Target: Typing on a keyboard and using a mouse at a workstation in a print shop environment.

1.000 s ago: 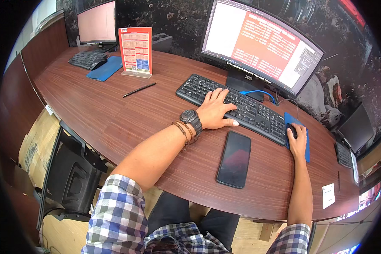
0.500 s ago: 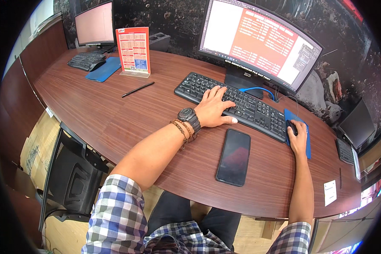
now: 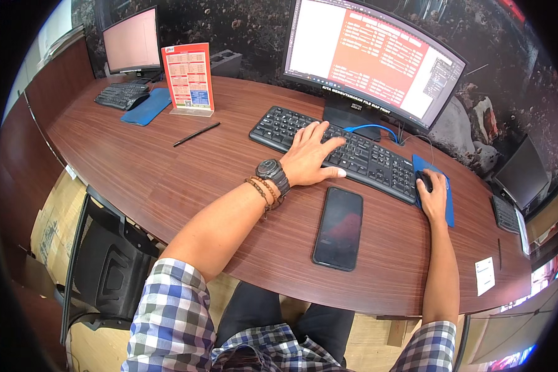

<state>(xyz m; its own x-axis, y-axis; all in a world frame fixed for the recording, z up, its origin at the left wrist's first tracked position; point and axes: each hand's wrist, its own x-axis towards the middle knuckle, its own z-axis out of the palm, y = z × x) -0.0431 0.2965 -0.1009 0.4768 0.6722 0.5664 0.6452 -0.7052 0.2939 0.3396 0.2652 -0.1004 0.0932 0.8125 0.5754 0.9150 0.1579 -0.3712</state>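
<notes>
My left hand [image 3: 305, 162] lies over the left half of a black keyboard [image 3: 385, 166], its fingers spread across the keys and the thumb stretched out by the near edge. A dark watch and beaded bracelets circle that wrist. My right hand [image 3: 436, 197] is curled over a black mouse [image 3: 425, 180], mostly hidden under the fingers, on a blue mouse pad [image 3: 450, 214]. Beyond the keyboard stands a monitor [image 3: 378, 56] with a red and white page layout on its screen. A black phone [image 3: 338, 229] rests face up between my forearms, its screen dark.
A black pen [image 3: 196, 134] and a red and white card in a clear stand [image 3: 189, 80] are to the left. Farther left are a second monitor [image 3: 130, 40] and keyboard [image 3: 119, 95]. A white paper slip [image 3: 485, 276] lies at right. A black chair [image 3: 111, 266] stands left of the desk.
The whole view has shifted slightly, so the desk things appear a little farther left. Both hands keep their places on the keyboard and mouse; the left fingers look only slightly different.
</notes>
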